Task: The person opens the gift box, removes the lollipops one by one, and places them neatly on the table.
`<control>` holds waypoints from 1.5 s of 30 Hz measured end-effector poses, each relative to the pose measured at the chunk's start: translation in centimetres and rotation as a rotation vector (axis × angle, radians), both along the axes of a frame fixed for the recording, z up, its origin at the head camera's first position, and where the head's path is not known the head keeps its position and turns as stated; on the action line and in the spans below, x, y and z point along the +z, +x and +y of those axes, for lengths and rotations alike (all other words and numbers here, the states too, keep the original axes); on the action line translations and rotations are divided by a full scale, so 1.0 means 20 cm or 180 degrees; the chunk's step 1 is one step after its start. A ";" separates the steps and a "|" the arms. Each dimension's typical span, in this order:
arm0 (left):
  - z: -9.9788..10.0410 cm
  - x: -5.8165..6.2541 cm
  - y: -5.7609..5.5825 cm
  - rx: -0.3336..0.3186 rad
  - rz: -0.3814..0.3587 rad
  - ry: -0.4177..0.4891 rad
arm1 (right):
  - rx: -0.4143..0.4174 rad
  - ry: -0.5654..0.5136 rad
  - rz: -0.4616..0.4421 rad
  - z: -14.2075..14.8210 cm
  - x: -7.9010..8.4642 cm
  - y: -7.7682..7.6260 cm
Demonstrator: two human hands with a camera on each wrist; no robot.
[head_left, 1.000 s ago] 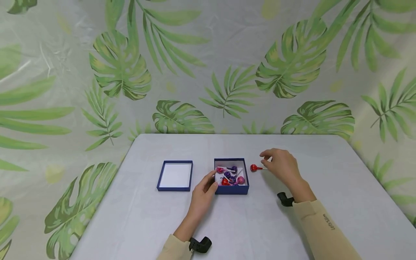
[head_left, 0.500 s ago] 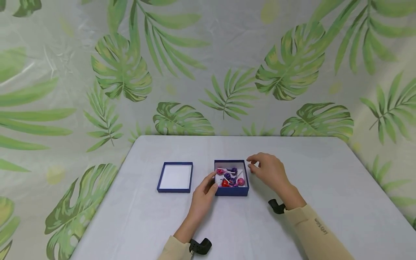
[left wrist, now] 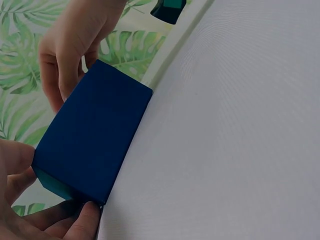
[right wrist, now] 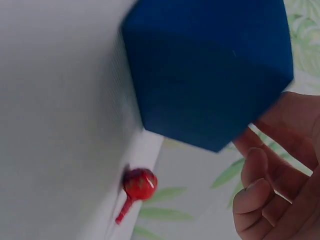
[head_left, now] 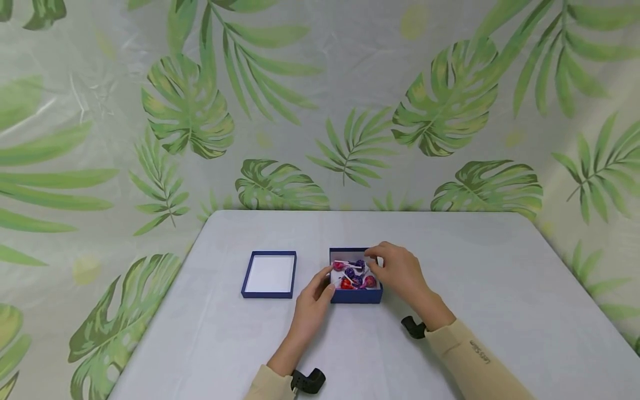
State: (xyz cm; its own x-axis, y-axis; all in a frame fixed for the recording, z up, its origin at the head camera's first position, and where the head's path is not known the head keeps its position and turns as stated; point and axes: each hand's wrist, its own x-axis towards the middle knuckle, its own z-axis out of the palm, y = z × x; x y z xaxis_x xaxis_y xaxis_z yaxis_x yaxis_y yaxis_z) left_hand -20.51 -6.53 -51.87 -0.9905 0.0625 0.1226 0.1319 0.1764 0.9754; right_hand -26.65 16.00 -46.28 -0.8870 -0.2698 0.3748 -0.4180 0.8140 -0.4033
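In the head view a small blue box [head_left: 356, 296] with a white inside stands mid-table, holding several wrapped lollipops [head_left: 346, 283] in red, pink and purple. My left hand [head_left: 310, 305] holds the box at its left side, thumb near the front corner; the left wrist view shows thumb and fingers at the edges of the box's side [left wrist: 95, 135]. My right hand [head_left: 402, 272] reaches over the right rim, fingers bent loosely above the lollipops, nothing visible between them. A red lollipop [right wrist: 141, 184] lies on the table beside the box in the right wrist view, hidden in the head view.
Left of the box lies a square blue-rimmed lid [head_left: 270, 272], white inside face up. The table [head_left: 210, 344] has a white cover. Behind it hangs a leaf-patterned sheet [head_left: 360, 83]. Each wrist wears a black band-mounted device [head_left: 308, 381].
My right hand has moved left, from beside the loose red lollipop to over the box's right side. The left hand stays at the box.
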 end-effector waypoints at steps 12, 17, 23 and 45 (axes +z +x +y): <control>-0.01 -0.01 0.00 -0.0036 0.0076 -0.0015 | -0.0148 0.0022 -0.0165 -0.10 -0.08 0.01; -0.01 -0.01 0.00 -0.0037 0.0089 -0.0018 | -0.0203 0.0015 -0.0201 -0.11 -0.08 0.01; -0.01 0.00 0.01 0.0007 0.0092 -0.0049 | -0.0181 0.0056 -0.0283 -0.12 -0.08 0.00; 0.00 0.00 0.01 0.0043 0.0070 -0.0064 | -0.0308 0.0095 -0.0037 -0.13 -0.08 0.02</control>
State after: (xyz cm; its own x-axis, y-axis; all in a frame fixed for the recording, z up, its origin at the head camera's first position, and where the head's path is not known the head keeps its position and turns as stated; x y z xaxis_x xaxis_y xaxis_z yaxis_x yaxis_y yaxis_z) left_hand -20.35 -6.56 -51.84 -0.9883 0.0517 0.1433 0.1508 0.1980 0.9685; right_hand -26.29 13.44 -47.88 -0.9137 -0.1935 0.3573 -0.3322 0.8621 -0.3827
